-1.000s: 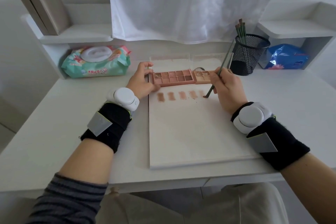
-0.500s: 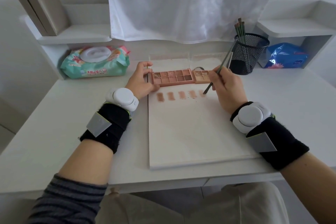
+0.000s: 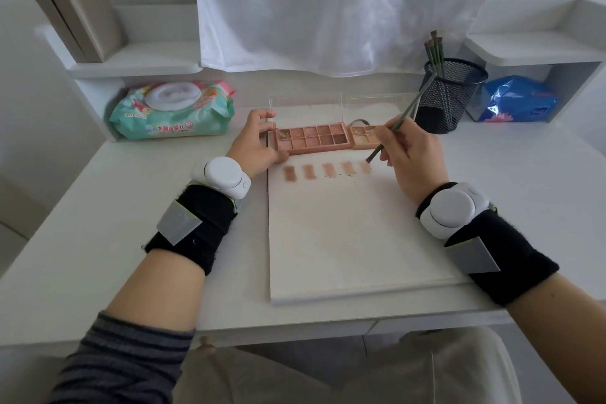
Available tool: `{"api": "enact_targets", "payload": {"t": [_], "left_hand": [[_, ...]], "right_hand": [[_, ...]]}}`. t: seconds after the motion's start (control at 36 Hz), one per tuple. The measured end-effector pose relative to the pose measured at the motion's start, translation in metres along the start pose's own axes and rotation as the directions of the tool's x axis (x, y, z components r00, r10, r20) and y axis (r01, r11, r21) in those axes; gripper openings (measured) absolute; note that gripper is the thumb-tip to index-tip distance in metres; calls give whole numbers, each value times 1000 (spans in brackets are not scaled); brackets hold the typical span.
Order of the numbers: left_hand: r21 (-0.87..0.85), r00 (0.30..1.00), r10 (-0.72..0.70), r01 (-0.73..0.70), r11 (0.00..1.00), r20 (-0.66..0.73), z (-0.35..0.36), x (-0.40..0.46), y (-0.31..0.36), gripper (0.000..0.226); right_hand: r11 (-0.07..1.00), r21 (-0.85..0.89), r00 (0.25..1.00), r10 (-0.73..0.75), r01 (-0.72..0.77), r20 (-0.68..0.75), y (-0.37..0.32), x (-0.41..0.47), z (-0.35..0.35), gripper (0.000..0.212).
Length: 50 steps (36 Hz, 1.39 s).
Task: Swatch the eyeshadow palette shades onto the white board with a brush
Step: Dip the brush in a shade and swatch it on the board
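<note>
A pink eyeshadow palette (image 3: 313, 138) lies open across the far end of the white board (image 3: 354, 233), its clear lid standing up behind it. My left hand (image 3: 257, 144) grips the palette's left end. My right hand (image 3: 410, 157) holds a thin green-handled brush (image 3: 393, 128) like a pencil. The brush tip rests at the top of the rightmost swatch (image 3: 365, 167). Several brown and pink swatches (image 3: 310, 171) run in a row just below the palette. A smaller palette section (image 3: 364, 138) sits to the right, partly hidden by my right fingers.
A black mesh cup (image 3: 454, 92) with more brushes stands at the back right. A pack of wet wipes (image 3: 172, 111) lies at the back left. A blue packet (image 3: 518, 100) sits under the right shelf. Grey boxes (image 3: 78, 16) stand on the left shelf.
The brush tip has moved a little up the board, from the bottom of the rightmost swatch towards the palette. My left hand has stayed on the palette.
</note>
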<state>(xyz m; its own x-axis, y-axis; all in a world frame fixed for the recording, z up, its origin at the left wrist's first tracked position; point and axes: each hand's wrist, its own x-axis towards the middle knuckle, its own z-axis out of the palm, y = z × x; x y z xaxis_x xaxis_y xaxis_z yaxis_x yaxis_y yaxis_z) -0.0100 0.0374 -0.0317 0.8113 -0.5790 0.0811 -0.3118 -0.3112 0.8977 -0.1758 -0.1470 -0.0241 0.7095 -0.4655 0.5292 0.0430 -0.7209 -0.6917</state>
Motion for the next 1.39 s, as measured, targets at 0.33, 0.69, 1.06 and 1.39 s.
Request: {"api": "enact_targets", "payload": {"t": [0.33,0.69,1.06,1.39], "left_hand": [[-6,1000,-10,10,1000,2,-1,-1,1,70],[-16,1000,-12,12,1000,-9,-1,-2,2,67],[-15,1000,-6,6,1000,-5,-1,-1,2,66],[-14,1000,-10,10,1000,-9,-1,0,-1,67]], "right_hand": [[999,-48,999,-4,2,-34,1,-2,1,35],[1000,-20,1000,15,-15,-24,0,-2,1,30],[999,19,999,33,-33,-14,-1,-2,1,24],[998,-37,993,59,-56,106,-2,-2,0,18]]}}
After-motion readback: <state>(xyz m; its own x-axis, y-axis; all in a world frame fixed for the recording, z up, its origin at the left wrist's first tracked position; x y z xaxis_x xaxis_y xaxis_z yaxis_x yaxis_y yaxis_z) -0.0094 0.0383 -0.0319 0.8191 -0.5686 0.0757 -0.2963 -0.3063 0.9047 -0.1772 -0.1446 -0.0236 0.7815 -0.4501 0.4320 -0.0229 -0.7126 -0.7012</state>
